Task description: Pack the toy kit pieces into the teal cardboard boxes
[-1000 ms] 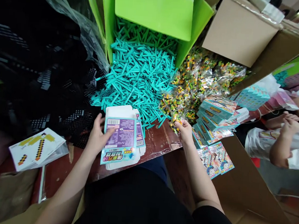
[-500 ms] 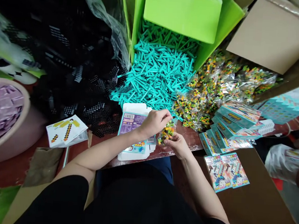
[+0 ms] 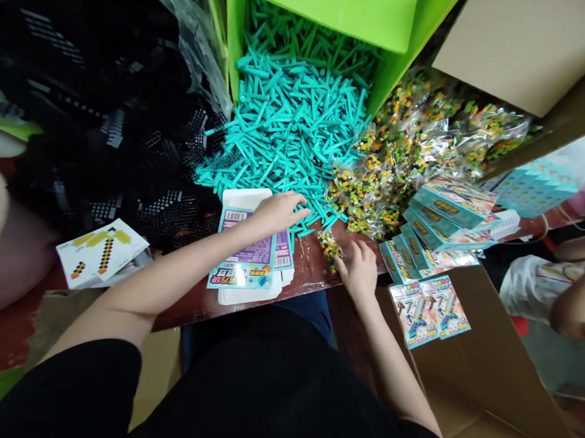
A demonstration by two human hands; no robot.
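My left hand (image 3: 280, 211) reaches over a stack of flat printed cartons (image 3: 245, 242) to the near edge of a heap of teal plastic sticks (image 3: 299, 126). Its fingers are stretched and apart, and no object shows in them. On the table edge lies a small clear bag of yellow, green and black bricks (image 3: 328, 247). My right hand (image 3: 359, 272) is just to its right, fingers spread, thumb at the side of the bag; whether it touches cannot be told.
Black studded parts (image 3: 113, 126) are heaped at left beside instruction sheets (image 3: 104, 252) and a pink tub (image 3: 14, 253). More bagged bricks (image 3: 374, 191) lie at right, near filled boxes (image 3: 448, 206). Two printed boxes (image 3: 429, 312) rest on a brown carton (image 3: 493, 353). Another person's arm (image 3: 580, 299) shows at far right.
The brick bag, between both hands earlier, now lies on the table. My left hand has moved up and left to the teal sticks; my right hand has opened beside the bag. The view has shifted.
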